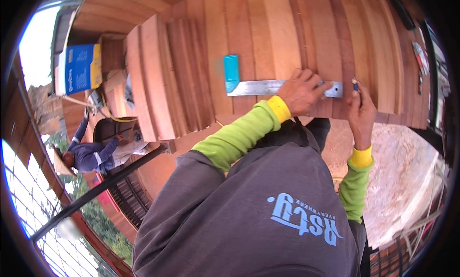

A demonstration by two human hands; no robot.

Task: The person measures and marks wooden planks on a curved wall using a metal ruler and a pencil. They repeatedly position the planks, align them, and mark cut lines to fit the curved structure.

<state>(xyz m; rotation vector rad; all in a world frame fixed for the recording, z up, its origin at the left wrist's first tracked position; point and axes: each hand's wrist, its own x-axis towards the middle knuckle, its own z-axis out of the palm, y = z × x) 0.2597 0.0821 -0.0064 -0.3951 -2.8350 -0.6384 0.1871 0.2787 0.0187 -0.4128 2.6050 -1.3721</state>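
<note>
Square (256, 88) with a teal handle lies flat across a row of boards (282, 32), its metal blade running from the handle at the left to a holed end near the right hand. Judging by this, the square is laid in place; no drawn line can be made out along the blade, so marking looks either not yet done or too faint to tell.

The left hand (302, 91) is palm down on the blade, fingers bent and pressing it to the wood; whether they also grip its edges cannot be told. The right hand (362, 109) is nearly closed, pinching a dark pencil (355, 84) just beside the blade's end, its pale tip pointing away from the body. Whether the tip touches the wood is unclear.

Further left, more boards are piled in a stack (149, 75); beyond it are a blue and yellow box (79, 68) and, lower down, a co-worker (98, 156) in dark blue.
</note>
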